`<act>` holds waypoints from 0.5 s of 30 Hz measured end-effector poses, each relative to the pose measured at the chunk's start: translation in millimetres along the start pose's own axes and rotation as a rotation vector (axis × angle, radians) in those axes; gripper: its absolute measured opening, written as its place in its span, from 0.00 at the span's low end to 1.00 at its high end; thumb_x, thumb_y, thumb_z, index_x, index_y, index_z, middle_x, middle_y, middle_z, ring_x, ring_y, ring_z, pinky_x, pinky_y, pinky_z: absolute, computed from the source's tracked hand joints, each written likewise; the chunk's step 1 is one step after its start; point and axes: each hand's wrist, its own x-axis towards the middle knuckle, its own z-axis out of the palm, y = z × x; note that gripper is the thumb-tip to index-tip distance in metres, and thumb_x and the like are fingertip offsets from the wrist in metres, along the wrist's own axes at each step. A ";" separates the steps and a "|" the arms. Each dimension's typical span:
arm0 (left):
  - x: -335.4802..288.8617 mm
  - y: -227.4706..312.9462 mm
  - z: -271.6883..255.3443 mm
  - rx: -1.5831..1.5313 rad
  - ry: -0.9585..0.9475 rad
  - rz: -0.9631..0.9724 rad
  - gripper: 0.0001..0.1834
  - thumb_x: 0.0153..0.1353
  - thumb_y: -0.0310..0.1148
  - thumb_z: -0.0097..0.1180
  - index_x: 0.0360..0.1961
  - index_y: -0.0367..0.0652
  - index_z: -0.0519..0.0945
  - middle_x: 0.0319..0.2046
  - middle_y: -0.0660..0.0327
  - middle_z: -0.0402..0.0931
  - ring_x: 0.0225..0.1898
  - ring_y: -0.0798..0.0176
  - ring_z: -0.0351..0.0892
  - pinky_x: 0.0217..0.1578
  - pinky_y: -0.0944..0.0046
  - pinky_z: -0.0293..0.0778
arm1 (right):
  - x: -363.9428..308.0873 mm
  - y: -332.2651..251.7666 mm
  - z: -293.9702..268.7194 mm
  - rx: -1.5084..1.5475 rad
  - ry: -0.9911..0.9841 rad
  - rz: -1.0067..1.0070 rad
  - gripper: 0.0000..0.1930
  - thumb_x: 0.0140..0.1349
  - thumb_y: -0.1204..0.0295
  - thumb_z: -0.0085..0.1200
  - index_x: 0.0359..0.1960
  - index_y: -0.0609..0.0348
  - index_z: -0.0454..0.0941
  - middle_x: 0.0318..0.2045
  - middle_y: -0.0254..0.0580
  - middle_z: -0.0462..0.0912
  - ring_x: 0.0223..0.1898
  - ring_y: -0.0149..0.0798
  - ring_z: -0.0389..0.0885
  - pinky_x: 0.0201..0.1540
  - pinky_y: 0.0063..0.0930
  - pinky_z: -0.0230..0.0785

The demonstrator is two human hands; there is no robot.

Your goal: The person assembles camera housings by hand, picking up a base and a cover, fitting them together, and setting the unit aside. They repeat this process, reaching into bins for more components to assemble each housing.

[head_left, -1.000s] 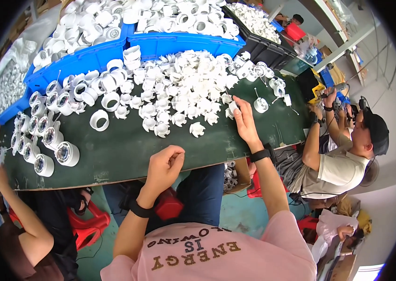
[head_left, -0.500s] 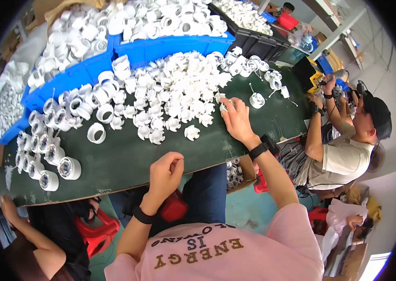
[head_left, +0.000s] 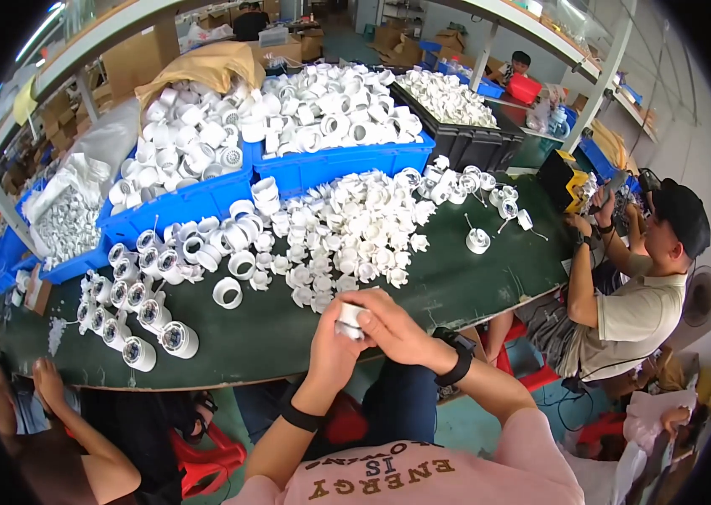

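Both hands meet above the front edge of the green table (head_left: 229, 353). Between them is a small white plastic part (head_left: 350, 318), partly covered by fingers. My left hand (head_left: 332, 353) grips it from the left and below, its fingers curled. From the right, my right hand (head_left: 393, 335) closes over it with thumb and fingers. Just beyond the hands spreads a heap of white claw-edged plastic pieces (head_left: 364, 220). A loose white ring (head_left: 227, 293) lies to the left of the heap.
White round assemblies with clear faces (head_left: 153, 316) stand in rows at left. Blue bins (head_left: 347, 164) and a black crate (head_left: 465, 135) of white parts line the back. Small wired units (head_left: 477, 241) lie at right. A person in a black cap (head_left: 637, 286) works there; another person's hand (head_left: 48, 380) rests at left.
My right hand has come back from the heap toward me and met my left hand, which rose a little rightward. Both now hold the white part. The view has tilted upward.
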 end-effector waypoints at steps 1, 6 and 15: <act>-2.8 7.3 -6.6 0.041 -0.041 0.030 0.21 0.69 0.49 0.41 0.47 0.42 0.70 0.39 0.55 0.77 0.36 0.59 0.78 0.37 0.62 0.74 | 9.3 0.8 -0.4 0.022 -0.038 -0.028 0.21 0.71 0.60 0.40 0.57 0.60 0.69 0.48 0.52 0.75 0.51 0.50 0.71 0.56 0.38 0.61; -24.2 32.9 -36.2 0.189 -0.005 0.076 0.19 0.68 0.43 0.45 0.47 0.37 0.69 0.39 0.46 0.77 0.38 0.54 0.80 0.36 0.62 0.77 | 111.7 65.5 -61.2 -0.357 0.173 0.007 0.18 0.65 0.72 0.48 0.57 0.51 0.72 0.37 0.46 0.75 0.42 0.42 0.74 0.45 0.39 0.68; -49.2 31.8 -54.9 0.515 -0.029 0.130 0.18 0.64 0.40 0.50 0.46 0.35 0.71 0.35 0.55 0.77 0.32 0.63 0.79 0.31 0.69 0.74 | 243.7 175.9 -140.2 -1.213 0.405 -0.129 0.15 0.49 0.77 0.56 0.41 0.53 0.78 0.42 0.51 0.70 0.44 0.53 0.73 0.42 0.42 0.72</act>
